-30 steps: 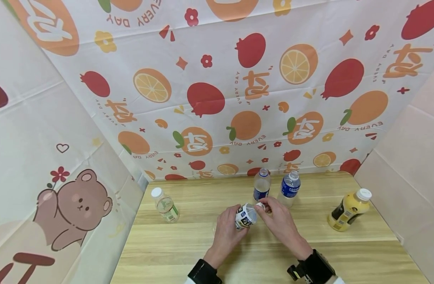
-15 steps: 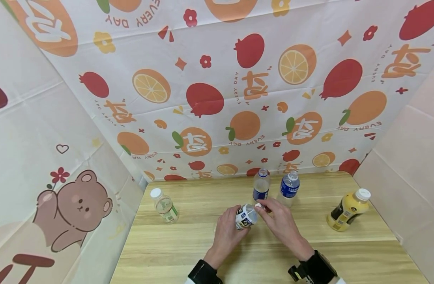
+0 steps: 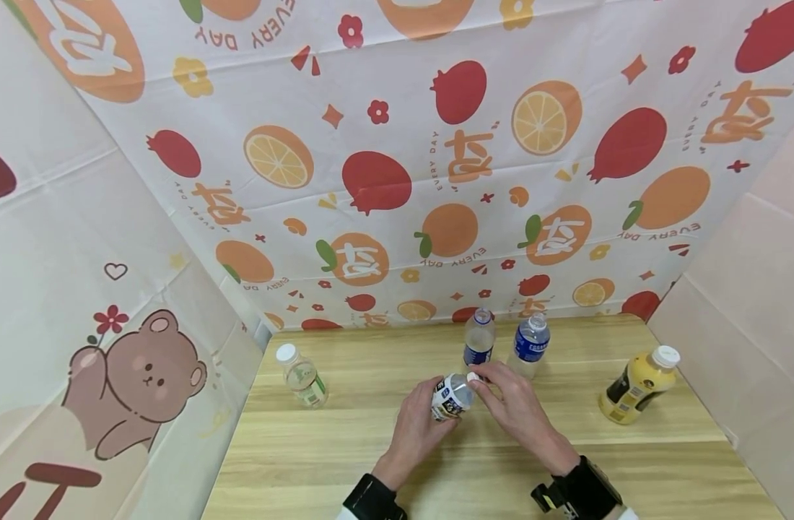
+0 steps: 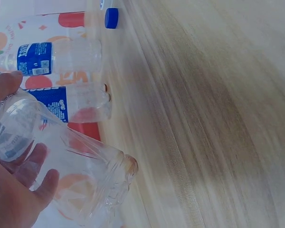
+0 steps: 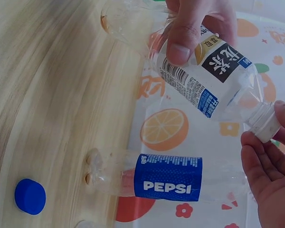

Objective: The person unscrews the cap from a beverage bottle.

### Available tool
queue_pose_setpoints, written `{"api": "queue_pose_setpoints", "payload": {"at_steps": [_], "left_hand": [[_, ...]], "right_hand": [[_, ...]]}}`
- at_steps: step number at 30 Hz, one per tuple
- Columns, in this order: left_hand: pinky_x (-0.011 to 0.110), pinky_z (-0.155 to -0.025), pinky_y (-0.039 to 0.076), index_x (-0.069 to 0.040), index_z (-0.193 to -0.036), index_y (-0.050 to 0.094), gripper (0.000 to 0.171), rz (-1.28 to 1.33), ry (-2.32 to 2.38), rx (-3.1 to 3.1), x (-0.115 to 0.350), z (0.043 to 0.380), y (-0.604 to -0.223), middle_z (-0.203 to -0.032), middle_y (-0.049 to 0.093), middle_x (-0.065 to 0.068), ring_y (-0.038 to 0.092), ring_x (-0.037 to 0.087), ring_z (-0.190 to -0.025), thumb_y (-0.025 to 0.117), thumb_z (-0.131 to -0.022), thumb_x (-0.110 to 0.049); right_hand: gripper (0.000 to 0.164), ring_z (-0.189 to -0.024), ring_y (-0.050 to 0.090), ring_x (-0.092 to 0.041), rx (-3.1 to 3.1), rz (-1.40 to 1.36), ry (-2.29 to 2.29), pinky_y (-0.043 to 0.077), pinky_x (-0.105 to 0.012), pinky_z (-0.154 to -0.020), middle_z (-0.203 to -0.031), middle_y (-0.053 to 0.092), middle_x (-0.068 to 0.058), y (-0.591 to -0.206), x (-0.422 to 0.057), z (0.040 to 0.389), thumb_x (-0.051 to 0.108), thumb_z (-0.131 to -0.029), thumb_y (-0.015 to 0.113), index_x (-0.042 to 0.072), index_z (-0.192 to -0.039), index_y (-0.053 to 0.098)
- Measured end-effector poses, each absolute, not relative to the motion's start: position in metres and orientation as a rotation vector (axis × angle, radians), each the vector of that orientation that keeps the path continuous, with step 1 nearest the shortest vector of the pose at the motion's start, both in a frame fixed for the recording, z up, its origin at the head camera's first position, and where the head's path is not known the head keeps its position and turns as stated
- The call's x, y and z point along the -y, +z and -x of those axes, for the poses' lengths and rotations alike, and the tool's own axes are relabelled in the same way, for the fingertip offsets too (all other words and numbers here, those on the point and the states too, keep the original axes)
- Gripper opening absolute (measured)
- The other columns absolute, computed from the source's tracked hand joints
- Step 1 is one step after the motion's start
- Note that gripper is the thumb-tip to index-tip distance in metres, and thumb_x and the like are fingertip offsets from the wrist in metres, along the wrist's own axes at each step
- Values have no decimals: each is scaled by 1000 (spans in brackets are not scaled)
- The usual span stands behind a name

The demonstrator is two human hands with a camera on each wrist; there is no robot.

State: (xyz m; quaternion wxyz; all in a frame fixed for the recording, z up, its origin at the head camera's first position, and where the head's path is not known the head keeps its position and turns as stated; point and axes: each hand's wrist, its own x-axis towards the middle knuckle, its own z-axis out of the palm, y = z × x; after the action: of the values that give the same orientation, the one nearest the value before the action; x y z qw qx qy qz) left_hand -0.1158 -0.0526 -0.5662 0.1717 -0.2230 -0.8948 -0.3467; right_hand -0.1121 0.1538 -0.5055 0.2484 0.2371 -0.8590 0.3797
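Note:
My left hand (image 3: 415, 425) grips a clear plastic bottle (image 5: 213, 80) with a white label around its middle, thumb across the label. The bottle is tilted, its neck toward my right hand (image 3: 517, 404). Thumb and fingers of that hand pinch the white cap (image 5: 267, 127) at the bottle's mouth. In the left wrist view the bottle's lower part (image 4: 90, 161) looks see-through, with a little brownish liquid at the base. Just behind the hands stand a Pepsi bottle (image 5: 168, 176) without a cap and another clear bottle with a blue label (image 3: 530, 345).
At the left of the wooden table (image 3: 293, 462) stands a clear bottle with a white cap and green label (image 3: 304, 379). A yellow drink bottle (image 3: 637, 386) is at the right. A loose blue cap (image 5: 30, 196) lies on the table. Fruit-printed cloth (image 3: 371, 238) hangs behind.
My right wrist has shifted slightly to the right and its fingers have turned a little around the white cap, which shows more now. The left hand and bottle stay nearly in place.

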Motion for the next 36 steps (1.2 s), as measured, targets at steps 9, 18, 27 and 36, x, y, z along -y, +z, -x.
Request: {"api": "queue_pose_setpoints", "payload": {"at_steps": [9,18,27,36], "left_hand": [[34,-87,58,-6,-137,56,77,628,-1116,2582,52,117,-563,-120,68,7,66,19,-102,95,-73,-21],[35,-88,58,-6,-139,55,77,618,-1156,2571,48,117,-562,-122,68,7,66,19,-104,94,-73,-21],[35,-86,58,-4,-137,55,78,631,-1024,2473,46,116,-566,-118,67,6,65,17,-100,94,-72,-21],[32,-85,58,-8,-135,57,74,633,-1098,2487,46,117,-566,-117,68,4,65,16,-99,94,-72,-23]], "right_hand": [[32,-104,71,-25,2364,-672,1006,63,-41,-81,-116,72,-8,-502,-155,113,3,-90,77,8,-122,73],[32,-101,69,-20,2375,-544,1062,62,-38,-81,-116,71,-8,-502,-153,110,8,-91,78,4,-122,72],[29,-89,65,-15,2404,-404,1032,59,-34,-71,-105,67,-3,-502,-150,110,15,-89,82,5,-115,73],[27,-92,64,-13,2357,-585,1020,60,-35,-71,-104,68,-2,-499,-154,113,8,-87,82,3,-112,72]]}}
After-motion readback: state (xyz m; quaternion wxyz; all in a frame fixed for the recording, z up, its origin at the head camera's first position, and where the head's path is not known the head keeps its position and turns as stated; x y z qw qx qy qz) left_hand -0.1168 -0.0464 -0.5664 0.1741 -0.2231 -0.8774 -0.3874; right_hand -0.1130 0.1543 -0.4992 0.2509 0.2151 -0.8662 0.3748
